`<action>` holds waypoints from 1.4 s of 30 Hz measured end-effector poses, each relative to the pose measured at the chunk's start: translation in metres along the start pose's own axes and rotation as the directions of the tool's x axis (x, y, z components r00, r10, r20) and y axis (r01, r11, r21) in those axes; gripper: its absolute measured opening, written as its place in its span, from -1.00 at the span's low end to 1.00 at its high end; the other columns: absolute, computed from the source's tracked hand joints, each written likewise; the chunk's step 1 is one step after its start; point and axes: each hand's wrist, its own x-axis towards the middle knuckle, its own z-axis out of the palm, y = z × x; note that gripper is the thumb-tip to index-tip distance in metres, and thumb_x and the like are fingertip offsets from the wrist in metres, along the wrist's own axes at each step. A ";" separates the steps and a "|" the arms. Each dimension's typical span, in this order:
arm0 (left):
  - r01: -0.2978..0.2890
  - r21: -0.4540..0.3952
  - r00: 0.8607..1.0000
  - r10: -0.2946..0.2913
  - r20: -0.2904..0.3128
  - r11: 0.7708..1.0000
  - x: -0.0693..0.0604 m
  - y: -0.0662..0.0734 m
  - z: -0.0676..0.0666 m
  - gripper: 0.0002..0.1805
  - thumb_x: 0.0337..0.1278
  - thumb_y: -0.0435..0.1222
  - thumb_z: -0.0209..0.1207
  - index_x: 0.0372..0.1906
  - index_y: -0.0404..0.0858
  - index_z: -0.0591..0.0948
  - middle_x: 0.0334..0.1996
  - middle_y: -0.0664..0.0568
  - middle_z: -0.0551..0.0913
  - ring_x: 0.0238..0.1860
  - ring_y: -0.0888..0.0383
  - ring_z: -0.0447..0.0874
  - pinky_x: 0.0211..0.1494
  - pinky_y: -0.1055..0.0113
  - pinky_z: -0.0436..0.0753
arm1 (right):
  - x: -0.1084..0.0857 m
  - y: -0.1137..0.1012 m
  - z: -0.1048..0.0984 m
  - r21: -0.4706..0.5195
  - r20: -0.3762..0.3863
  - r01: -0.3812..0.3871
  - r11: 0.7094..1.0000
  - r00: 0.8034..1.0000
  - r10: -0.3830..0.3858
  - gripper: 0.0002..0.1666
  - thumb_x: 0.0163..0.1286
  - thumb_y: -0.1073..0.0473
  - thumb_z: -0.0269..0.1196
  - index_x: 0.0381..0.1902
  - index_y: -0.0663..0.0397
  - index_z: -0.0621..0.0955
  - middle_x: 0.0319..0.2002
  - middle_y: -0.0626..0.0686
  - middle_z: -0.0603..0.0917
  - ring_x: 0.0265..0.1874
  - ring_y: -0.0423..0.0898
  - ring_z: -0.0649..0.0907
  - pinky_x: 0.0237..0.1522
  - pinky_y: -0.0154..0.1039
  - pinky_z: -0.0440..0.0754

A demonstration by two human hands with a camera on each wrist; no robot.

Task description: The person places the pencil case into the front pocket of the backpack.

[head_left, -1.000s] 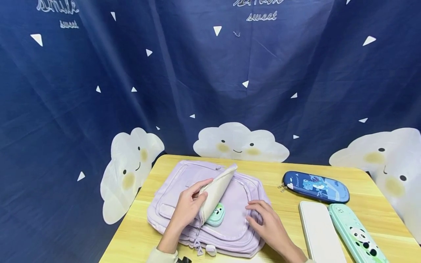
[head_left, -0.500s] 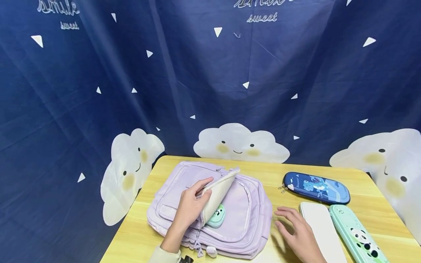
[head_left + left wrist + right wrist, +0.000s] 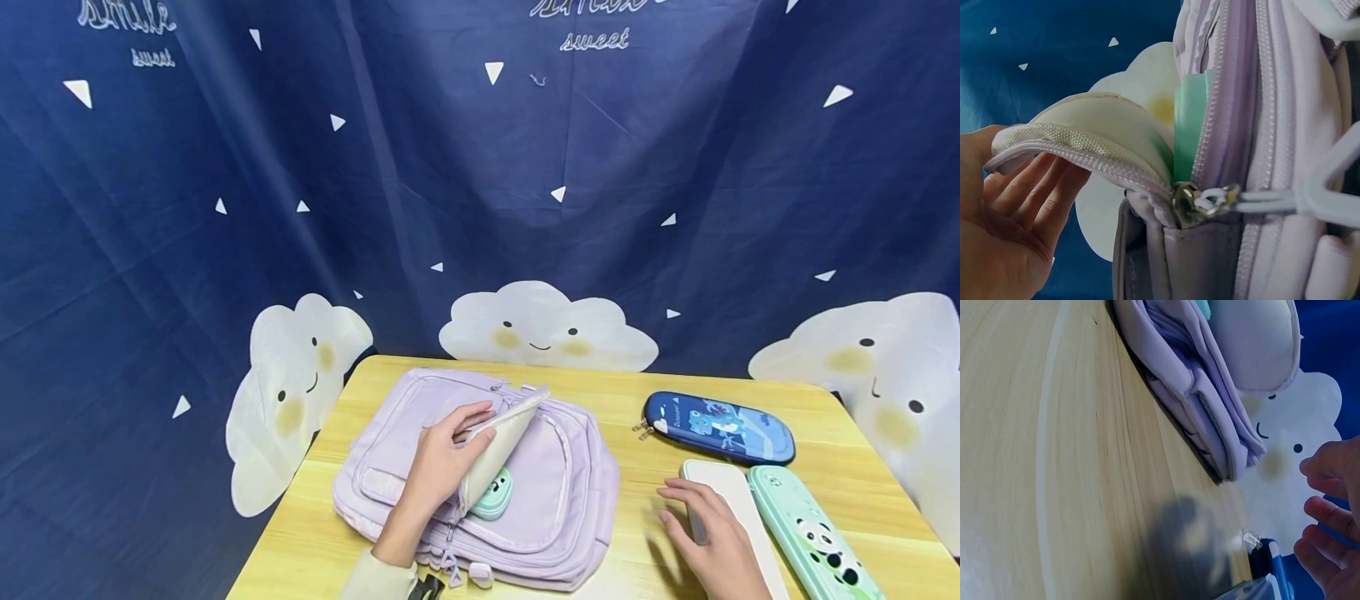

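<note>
A lilac backpack (image 3: pixel 543 508) lies flat on the table, its front pocket unzipped. My left hand (image 3: pixel 442 462) pinches the edge of the pocket flap (image 3: pixel 501 450) and holds it up, its pale lining showing. In the left wrist view, the thumb is above the flap (image 3: pixel 1097 122) and the fingers are beneath. A mint-green case (image 3: pixel 495 493) with a panda face sits at the pocket opening, partly hidden. My right hand (image 3: pixel 712 533), fingers loosely bent and holding nothing, is over the left side of a white, rounded case (image 3: pixel 738 500); whether they touch is unclear.
Beside the white case lies a long mint panda pencil case (image 3: pixel 817 533). Behind them is a blue dinosaur pencil case (image 3: pixel 720 427) with zipper pulls at its left end. A dark blue curtain (image 3: pixel 480 208) with clouds hangs behind the wooden table (image 3: pixel 300 533).
My right hand has left the backpack's right side and moved right to the white case. The left hand still holds up the flap, having shifted slightly right.
</note>
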 end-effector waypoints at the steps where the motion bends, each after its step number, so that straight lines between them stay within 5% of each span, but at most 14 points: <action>1: -0.001 0.003 1.000 0.001 0.004 1.000 0.001 0.001 0.000 -0.58 0.40 -0.20 0.43 0.31 0.07 0.74 0.16 0.15 0.85 0.26 0.18 0.79 0.29 0.28 0.72 | 0.000 0.001 -0.001 -0.002 0.001 -0.008 1.000 1.000 0.008 -0.57 0.14 0.40 0.60 -0.02 0.02 0.80 0.10 0.05 0.77 0.22 -0.62 0.38 0.31 -0.84 0.00; 9: -0.011 0.037 0.999 0.009 0.052 0.999 0.006 0.005 0.003 -0.56 0.42 -0.17 0.41 0.34 -0.02 0.73 0.15 0.03 0.86 0.20 0.11 0.83 0.30 0.22 0.73 | -0.004 0.007 -0.007 -0.037 0.002 -0.045 0.998 0.999 0.045 -0.60 0.18 0.36 0.61 -0.03 -0.01 0.81 0.09 0.03 0.77 0.17 -0.60 0.40 0.26 -0.85 -0.02; 15: -0.080 0.085 0.983 0.064 0.173 0.993 0.012 0.006 0.000 -0.56 0.51 -0.22 0.33 0.40 -0.11 0.69 0.22 0.03 0.83 0.23 0.05 0.81 0.30 0.13 0.73 | -0.009 0.014 -0.013 -0.046 -0.003 -0.049 0.998 0.999 0.049 -0.59 0.15 0.39 0.60 -0.04 0.01 0.81 0.09 0.06 0.77 0.18 -0.67 0.33 0.27 -0.86 -0.03; 17: -0.107 0.100 0.972 0.083 0.221 0.989 0.014 0.007 -0.001 -0.56 0.55 -0.24 0.28 0.43 -0.10 0.67 0.28 0.06 0.79 0.25 0.05 0.79 0.29 0.12 0.72 | -0.010 0.016 -0.015 -0.046 -0.006 -0.056 0.997 0.998 0.056 -0.60 0.15 0.40 0.59 -0.04 0.03 0.81 0.08 0.08 0.76 0.19 -0.71 0.30 0.26 -0.86 -0.04; 20: -0.115 0.125 0.955 0.075 0.287 0.986 0.017 0.008 -0.005 -0.52 0.59 -0.26 0.21 0.49 0.04 0.63 0.39 0.13 0.72 0.26 0.10 0.74 0.26 0.16 0.69 | -0.011 0.017 -0.020 -0.074 0.009 -0.098 0.992 0.995 0.099 -0.65 0.23 0.35 0.57 -0.02 0.04 0.81 0.11 0.09 0.76 0.18 -0.50 0.44 0.24 -0.86 -0.04; 23: -0.126 0.139 0.938 0.072 0.338 0.982 0.021 0.009 -0.007 -0.48 0.62 -0.27 0.13 0.53 0.11 0.59 0.43 0.13 0.68 0.22 0.12 0.71 0.21 0.18 0.65 | -0.011 0.016 -0.026 -0.124 0.069 -0.175 0.977 0.980 0.184 -0.71 0.37 0.23 0.52 0.03 0.04 0.80 0.18 0.13 0.74 0.24 -0.09 0.56 0.45 -0.37 0.33; 27: -0.125 0.132 0.917 0.064 0.393 0.983 0.027 0.009 -0.009 -0.46 0.64 -0.25 0.07 0.57 0.11 0.55 0.45 0.14 0.65 0.19 0.12 0.68 0.21 0.18 0.62 | -0.013 0.017 -0.031 -0.171 0.120 -0.227 0.959 0.961 0.249 -0.72 0.45 0.16 0.47 0.07 0.05 0.80 0.23 0.18 0.72 0.22 0.21 0.59 0.19 0.18 0.45; 35: -0.109 0.068 0.863 0.061 0.501 0.992 0.040 0.005 -0.009 -0.43 0.60 -0.31 0.10 0.59 0.07 0.53 0.55 0.16 0.56 0.50 0.12 0.53 0.52 0.18 0.50 | -0.019 0.023 -0.030 -0.181 0.050 -0.183 0.966 0.979 0.195 -0.76 0.38 0.15 0.52 -0.01 -0.08 0.83 0.13 0.06 0.78 0.10 -0.48 0.42 0.12 -0.29 0.31; 37: -0.106 0.045 0.841 0.065 0.537 0.993 0.044 0.003 -0.009 -0.42 0.57 -0.33 0.10 0.59 0.03 0.53 0.55 0.12 0.55 0.55 0.10 0.48 0.58 0.20 0.45 | -0.019 0.023 -0.030 -0.179 0.053 -0.188 0.966 0.978 0.200 -0.78 0.41 0.14 0.51 -0.01 -0.07 0.83 0.13 0.07 0.78 0.11 -0.41 0.45 0.12 -0.27 0.31; 42: -0.122 0.018 0.787 0.086 0.611 0.992 0.053 0.000 -0.010 -0.37 0.50 -0.41 0.01 0.59 -0.04 0.53 0.58 0.08 0.53 0.64 0.00 0.37 0.66 0.23 0.33 | -0.018 0.022 -0.032 -0.173 0.104 -0.230 0.958 0.963 0.249 -0.78 0.50 0.13 0.43 0.04 0.04 0.82 0.17 0.16 0.76 0.19 0.11 0.59 0.22 0.01 0.41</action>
